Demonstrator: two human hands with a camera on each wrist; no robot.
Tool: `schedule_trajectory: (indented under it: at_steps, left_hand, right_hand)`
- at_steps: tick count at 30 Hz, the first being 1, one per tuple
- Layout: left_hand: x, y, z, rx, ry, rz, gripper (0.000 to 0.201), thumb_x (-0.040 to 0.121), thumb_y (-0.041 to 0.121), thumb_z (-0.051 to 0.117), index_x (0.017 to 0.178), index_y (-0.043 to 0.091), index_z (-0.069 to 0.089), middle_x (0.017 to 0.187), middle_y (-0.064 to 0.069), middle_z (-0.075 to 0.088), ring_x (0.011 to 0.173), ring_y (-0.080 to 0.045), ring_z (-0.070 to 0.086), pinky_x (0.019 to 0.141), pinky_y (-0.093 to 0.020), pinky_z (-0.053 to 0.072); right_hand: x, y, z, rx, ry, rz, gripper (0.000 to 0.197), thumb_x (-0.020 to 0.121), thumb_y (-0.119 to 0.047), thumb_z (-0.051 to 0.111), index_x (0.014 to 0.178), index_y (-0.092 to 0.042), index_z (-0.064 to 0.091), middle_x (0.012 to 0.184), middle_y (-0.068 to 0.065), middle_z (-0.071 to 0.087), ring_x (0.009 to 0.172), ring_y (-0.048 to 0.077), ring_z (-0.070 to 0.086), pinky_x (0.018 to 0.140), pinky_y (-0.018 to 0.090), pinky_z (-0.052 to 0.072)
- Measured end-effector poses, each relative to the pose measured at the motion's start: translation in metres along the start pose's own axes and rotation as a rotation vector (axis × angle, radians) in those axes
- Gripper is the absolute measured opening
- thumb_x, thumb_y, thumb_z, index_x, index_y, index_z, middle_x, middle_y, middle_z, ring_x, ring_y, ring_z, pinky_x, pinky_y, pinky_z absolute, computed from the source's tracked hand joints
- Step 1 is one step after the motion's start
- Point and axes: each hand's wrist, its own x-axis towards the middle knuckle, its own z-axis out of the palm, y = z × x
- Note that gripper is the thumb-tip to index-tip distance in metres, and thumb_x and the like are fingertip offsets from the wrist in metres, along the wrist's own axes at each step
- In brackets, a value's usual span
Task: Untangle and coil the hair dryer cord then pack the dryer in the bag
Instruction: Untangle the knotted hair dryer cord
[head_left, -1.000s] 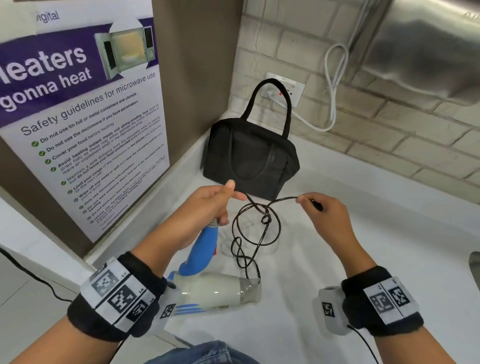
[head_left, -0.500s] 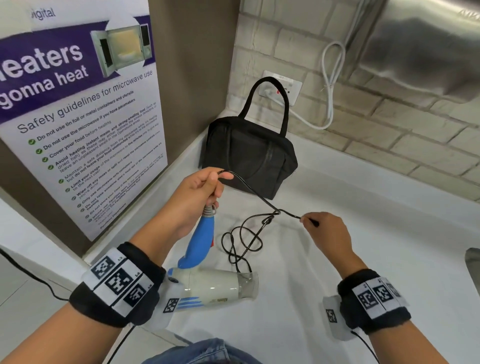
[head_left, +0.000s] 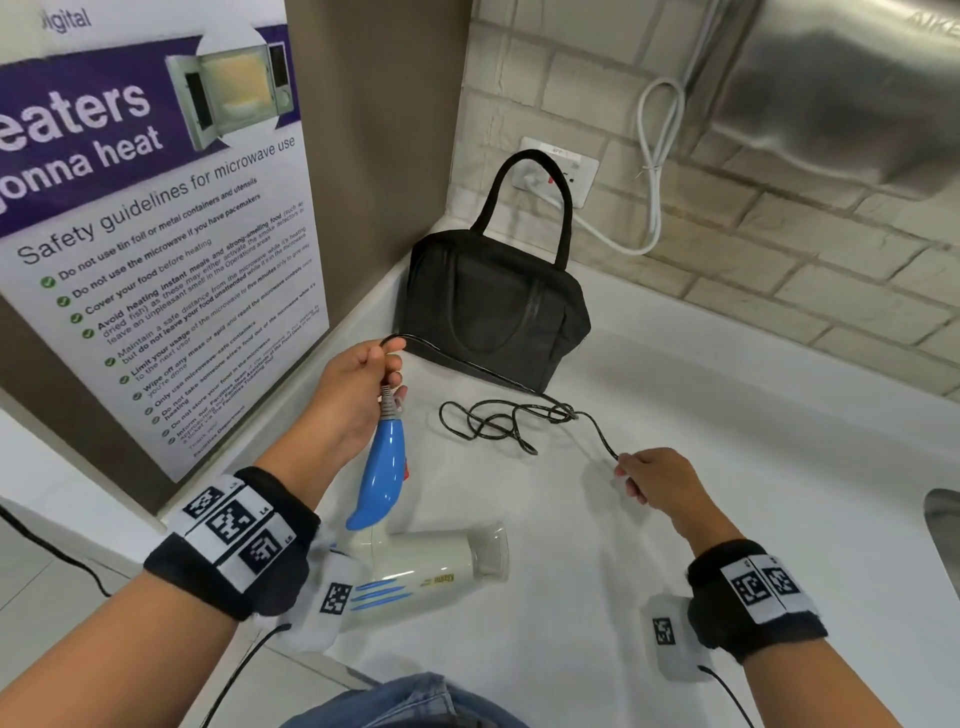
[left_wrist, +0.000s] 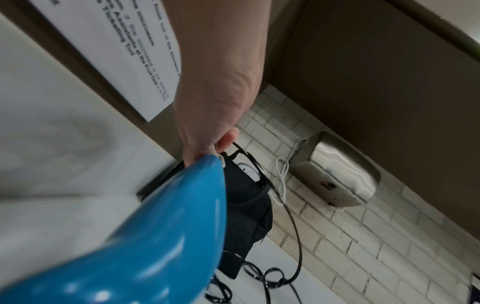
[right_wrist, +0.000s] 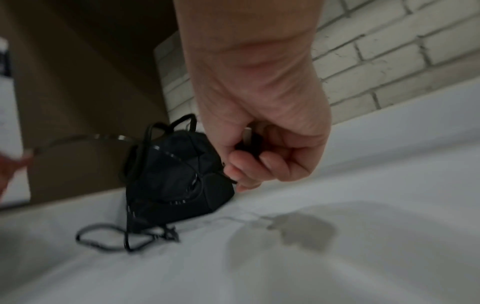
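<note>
wristbands (head_left: 234, 551) — black, white coded tags | wrist cameras (head_left: 675, 644) — white, cabled | jeans (head_left: 400, 701)

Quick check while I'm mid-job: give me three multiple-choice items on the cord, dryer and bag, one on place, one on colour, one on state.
1. Where does the bag stand?
A. In the back corner of the counter
B. On the floor
C. Hanging from the wall socket

2. What colour is the dryer's handle?
A. Red
B. Blue
C. Black

3. How is the cord now?
A. Neatly coiled
B. Packed in the bag
C. Knotted between the hands

Answers: 1 A, the bag sits against the wall corner on the counter. 2 B, the handle below the left hand is blue. 3 C, tangled loops lie on the counter between the left hand and the right hand, which each grip the cord.
</note>
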Motion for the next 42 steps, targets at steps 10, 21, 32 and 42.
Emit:
schedule_trajectory:
  at_steps: [10, 21, 32, 42]
  left_hand:
    - [0.013, -0.005, -0.015, 0.053, 0.136, -0.065, 0.032, 0.101, 0.006, 0.029, 0.083, 0.015, 0.055, 0.075, 0.0, 0.054, 0.076, -0.012, 0.058, 0.094, -0.04, 0.045]
    - [0.016, -0.013, -0.023, 0.013, 0.155, -0.117, 0.029, 0.101, 0.004, 0.028, 0.082, 0.013, 0.048, 0.082, -0.004, 0.058, 0.081, -0.018, 0.064, 0.096, -0.045, 0.045]
    - [0.012, -0.014, -0.024, 0.01, 0.172, -0.155, 0.026, 0.1, 0.001, 0.025, 0.088, 0.011, 0.046, 0.089, -0.009, 0.062, 0.081, -0.022, 0.065, 0.09, -0.046, 0.048]
    - [0.004, -0.014, -0.016, 0.008, 0.133, -0.144, 0.02, 0.101, 0.002, 0.025, 0.114, 0.006, 0.039, 0.092, -0.01, 0.062, 0.097, -0.031, 0.063, 0.092, -0.045, 0.049]
  right_hand:
    - [0.004, 0.014, -0.023, 0.432, 0.222, 0.199, 0.023, 0.092, -0.01, 0.045, 0.077, -0.006, 0.062, 0.064, 0.006, 0.058, 0.052, 0.015, 0.047, 0.051, 0.023, 0.036]
    - [-0.004, 0.028, -0.005, 0.013, 0.024, 0.123, 0.018, 0.084, -0.007, 0.048, 0.098, -0.012, 0.056, 0.08, 0.008, 0.069, 0.081, 0.027, 0.064, 0.074, 0.035, 0.048]
    - [-0.026, -0.005, -0.007, -0.543, -0.281, 0.0, 0.031, 0.088, -0.026, 0.055, 0.115, -0.011, 0.058, 0.096, 0.005, 0.066, 0.091, 0.02, 0.065, 0.074, 0.027, 0.044]
    - [-0.064, -0.073, 0.026, -0.212, 0.053, -0.672, 0.026, 0.093, -0.02, 0.05, 0.117, -0.021, 0.061, 0.114, 0.003, 0.063, 0.106, 0.02, 0.057, 0.091, 0.029, 0.043]
